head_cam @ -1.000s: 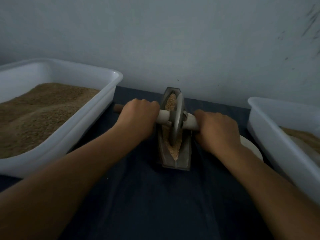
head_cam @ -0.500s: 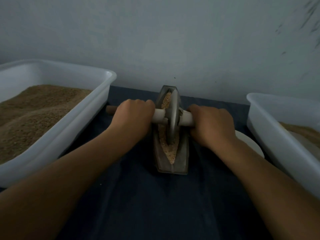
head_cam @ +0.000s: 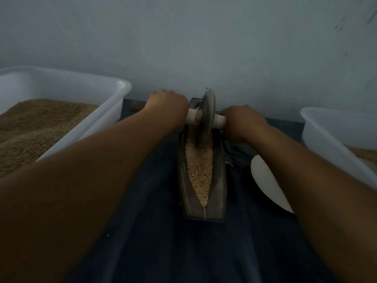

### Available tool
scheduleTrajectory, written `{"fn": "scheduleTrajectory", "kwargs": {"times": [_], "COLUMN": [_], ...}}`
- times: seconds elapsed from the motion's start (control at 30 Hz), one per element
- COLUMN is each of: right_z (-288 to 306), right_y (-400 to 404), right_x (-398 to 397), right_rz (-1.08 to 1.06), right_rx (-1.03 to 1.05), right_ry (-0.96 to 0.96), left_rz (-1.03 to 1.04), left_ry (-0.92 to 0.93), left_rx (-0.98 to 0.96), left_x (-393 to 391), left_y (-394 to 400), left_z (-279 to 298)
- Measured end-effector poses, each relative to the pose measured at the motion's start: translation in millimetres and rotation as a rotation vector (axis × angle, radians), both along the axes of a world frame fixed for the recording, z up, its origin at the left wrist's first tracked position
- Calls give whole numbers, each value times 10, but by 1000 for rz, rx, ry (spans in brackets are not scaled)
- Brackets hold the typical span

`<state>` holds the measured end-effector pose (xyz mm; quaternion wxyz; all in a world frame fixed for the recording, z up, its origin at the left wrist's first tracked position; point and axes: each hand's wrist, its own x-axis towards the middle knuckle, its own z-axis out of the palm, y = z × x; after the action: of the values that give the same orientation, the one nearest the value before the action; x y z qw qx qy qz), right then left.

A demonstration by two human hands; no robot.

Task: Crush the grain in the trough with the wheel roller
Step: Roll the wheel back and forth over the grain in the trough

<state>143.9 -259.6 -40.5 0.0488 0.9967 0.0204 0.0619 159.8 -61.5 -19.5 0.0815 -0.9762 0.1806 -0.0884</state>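
Grips point(head_cam: 167, 107) point(head_cam: 242, 121) flanking wheel roller point(head_cam: 205, 117)

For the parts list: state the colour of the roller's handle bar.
Off-white handle bar, best seen in the head view.

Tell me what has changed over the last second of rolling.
The wheel roller has rolled away from the person to the far end of the trough, uncovering more of the grain at the near end. Both arms have stretched forward with it. The left hand and right hand still grip the axle; the trough and both tubs have stayed put.
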Motion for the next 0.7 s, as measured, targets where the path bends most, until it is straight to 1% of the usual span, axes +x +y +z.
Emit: {"fn": "scheduleTrajectory", "kwargs": {"times": [0.07, 0.23, 0.3, 0.4, 0.53, 0.6, 0.7], "right_z": [-23, -93, -107, -145, -136, -115, -90], "right_y": [18, 118, 150, 161, 157, 158, 176], "right_x": [-53, -398, -587, -901, -1274, -1383, -1454], "right_rz": [-3, 23, 39, 95, 147, 173, 197], "right_rx": [-8, -61, -64, -62, -60, -70, -80], "right_ry": [-50, -283, -324, -344, -390, -410, -423], "left_rz": [-9, -6, -20, -37, -51, -62, -71], "left_ry": [22, 64, 66, 26, -86, -152, -185], "left_rx": [-14, -41, -61, -52, -53, -47, -83], "left_x": [-23, -297, -469, -745, -1076, -1194, -1285], "left_y": [24, 161, 209, 246, 295, 335, 392], "left_z": [-7, -109, -124, -112, -141, -181, -209]}}
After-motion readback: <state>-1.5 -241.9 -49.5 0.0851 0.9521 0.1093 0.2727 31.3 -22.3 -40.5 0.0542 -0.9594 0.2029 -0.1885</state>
